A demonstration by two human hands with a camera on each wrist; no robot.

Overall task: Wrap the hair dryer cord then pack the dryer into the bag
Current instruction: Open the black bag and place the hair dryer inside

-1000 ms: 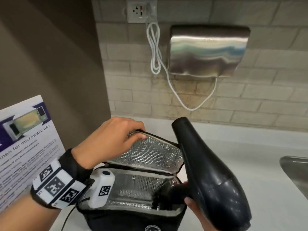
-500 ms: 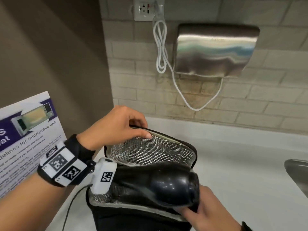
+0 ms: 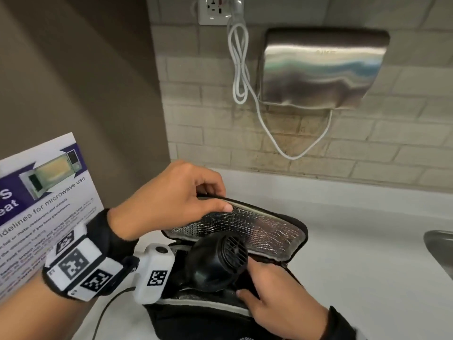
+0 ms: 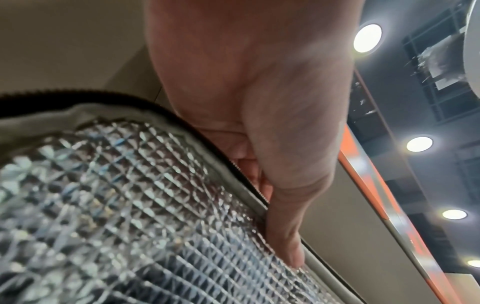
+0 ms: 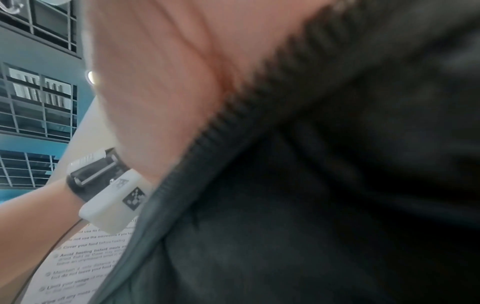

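Note:
A black bag (image 3: 196, 320) stands open on the white counter, its silver-lined lid (image 3: 257, 227) raised. My left hand (image 3: 221, 198) pinches the lid's near edge, thumb on the lining (image 4: 103, 195) and fingers behind the zipper rim. The black hair dryer (image 3: 215, 263) sits nose-down inside the bag, with its round rear grille facing up. At the bag's right side my right hand (image 3: 248, 280) curls thumb and fingers round the dryer's dark lower part. In the right wrist view, blurred, my palm (image 5: 168, 72) lies against the bag's zipper edge (image 5: 233, 115). The dryer's cord is hidden.
A steel wall dryer (image 3: 323, 67) hangs on the brick wall, with a white cord (image 3: 240, 65) looping to the outlet (image 3: 215, 8). A microwave notice (image 3: 44, 192) leans at the left. A sink rim (image 3: 441, 251) is at the right, with bare counter (image 3: 355, 253) between.
The dryer went from upright above the bag, to lying across its opening, to nose-down inside it. My right hand followed it down. My left hand kept holding the lid.

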